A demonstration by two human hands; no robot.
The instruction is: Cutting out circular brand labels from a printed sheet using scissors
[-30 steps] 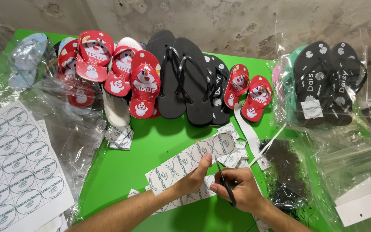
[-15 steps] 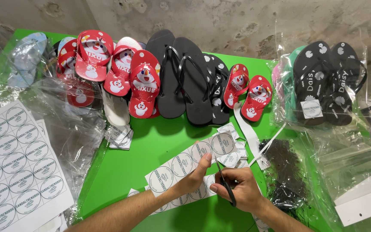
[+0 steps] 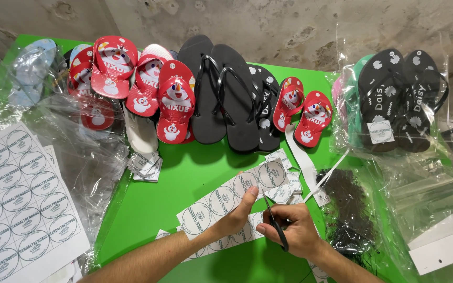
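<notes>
right hand (image 3: 295, 231) | scissors (image 3: 273, 222) tilted slightly | label strip (image 3: 232, 198) barely shifted

White round-label strip (image 3: 234, 196), sheet (image 3: 19, 204)

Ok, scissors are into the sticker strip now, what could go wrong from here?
1. The left hand pinches the sticker strip right beside the scissors, so the thumb could get nicked.
2. The strip's far end lies loose, so the cut may wander into a round label.
3. Cut stickers lying underneath could be snipped too.
</notes>
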